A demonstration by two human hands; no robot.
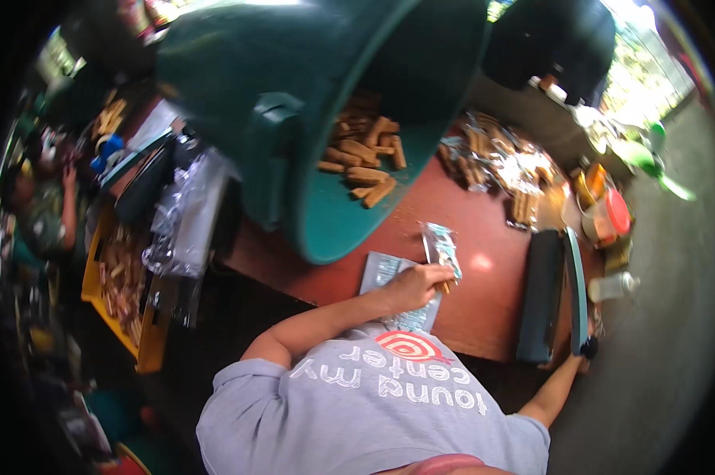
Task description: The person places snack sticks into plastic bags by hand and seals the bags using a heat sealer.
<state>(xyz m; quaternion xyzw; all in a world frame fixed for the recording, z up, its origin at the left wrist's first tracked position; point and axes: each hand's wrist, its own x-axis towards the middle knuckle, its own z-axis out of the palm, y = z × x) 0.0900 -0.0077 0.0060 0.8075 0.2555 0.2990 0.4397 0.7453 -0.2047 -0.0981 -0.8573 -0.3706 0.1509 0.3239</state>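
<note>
My left hand (417, 286) is closed in a pinch on a small clear plastic packet (441, 244) with bluish print and brown stick-shaped biscuits in it. Under that hand lies a stack of flat printed packets (379, 271). My right hand (586, 363), with a dark band at the wrist, is at the near end of the raised arm of an impulse sealer (541, 297); its fingers are mostly hidden. A large green tub (294, 170) lies tipped on its side, and loose biscuit sticks (365, 154) are piled inside it.
Filled clear packets (500, 162) are heaped at the back of the red table (472, 313). Tubs with red and yellow parts (606, 214) and a clear bottle (614, 286) stand at right. A yellow crate (104, 297) holds more sticks; another person (49, 202) is at far left.
</note>
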